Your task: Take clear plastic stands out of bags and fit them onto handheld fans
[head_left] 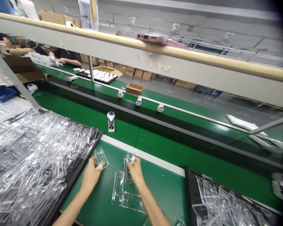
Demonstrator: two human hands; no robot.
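Observation:
Between the fingers of my left hand [95,168] is a clear plastic frame [103,157], tilted above the green work surface [101,191]. A covering wraps one fingertip of that hand. My right hand [135,171] pinches a clear plastic piece [131,157] over another clear frame [127,175]; whether the two are joined, I cannot tell. Close by, a clear frame [118,188] stands on its side and one more frame [132,201] lies partly behind my right forearm.
A black tray [72,180] heaped with clear parts is at left; another tray [190,194] holds clear parts at right. Beyond a white strip, a white device [111,122] lies on the green conveyor [124,135]. A shelf rail [202,56] crosses above, carrying a phone [160,40]. Co-workers sit far left.

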